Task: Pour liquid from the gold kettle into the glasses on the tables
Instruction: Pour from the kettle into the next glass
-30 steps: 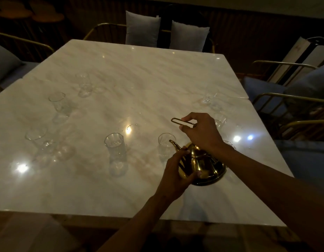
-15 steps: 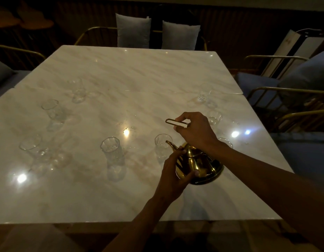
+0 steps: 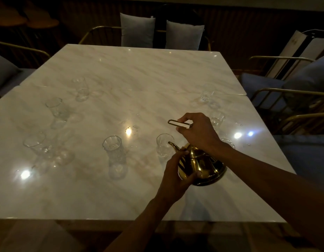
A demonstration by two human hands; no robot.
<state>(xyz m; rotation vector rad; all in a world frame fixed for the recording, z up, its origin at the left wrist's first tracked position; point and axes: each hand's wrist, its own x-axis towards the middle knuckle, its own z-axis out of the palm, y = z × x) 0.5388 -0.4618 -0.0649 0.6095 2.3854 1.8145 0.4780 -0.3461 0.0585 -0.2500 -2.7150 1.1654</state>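
Over white marble table (image 3: 121, 188), right hand (image 3: 197, 132) gripping shiny gold metal kettle (image 3: 201, 166) handle, left hand (image 3: 175, 173) clasping belly, steadying spout toward small clear glass (image 3: 164, 145).

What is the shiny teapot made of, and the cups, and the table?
Gold kettle: looks like polished metal, brass-coloured, with mirror reflections. Glasses, like this one: clear glass, see-through. Table: probably marble or a look-alike, pale, veined, glossy with lamp glints.
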